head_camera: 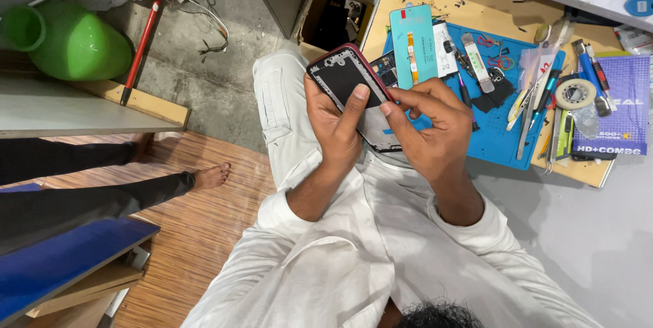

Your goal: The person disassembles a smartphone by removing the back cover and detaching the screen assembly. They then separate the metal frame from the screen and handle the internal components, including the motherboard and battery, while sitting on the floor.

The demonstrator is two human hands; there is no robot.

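Gripping a red-edged phone frame point(343, 76) at centre, the left hand point(337, 127) curls shut around it, thumb across its dark face. The right hand point(435, 127), at three o'clock, pinches its edge above a blue mat point(500, 141).

Grey concrete floor point(204, 76) at my twelve o'clock, wood-grain flooring point(197, 233) at nine. Wooden bench point(476, 8) at one o'clock; pale shelf point(75, 114) at ten. Even, soft light.

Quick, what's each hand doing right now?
Left hand: closed around the red-framed phone, thumb on its open back.
Right hand: fingers pinching the phone's right edge.
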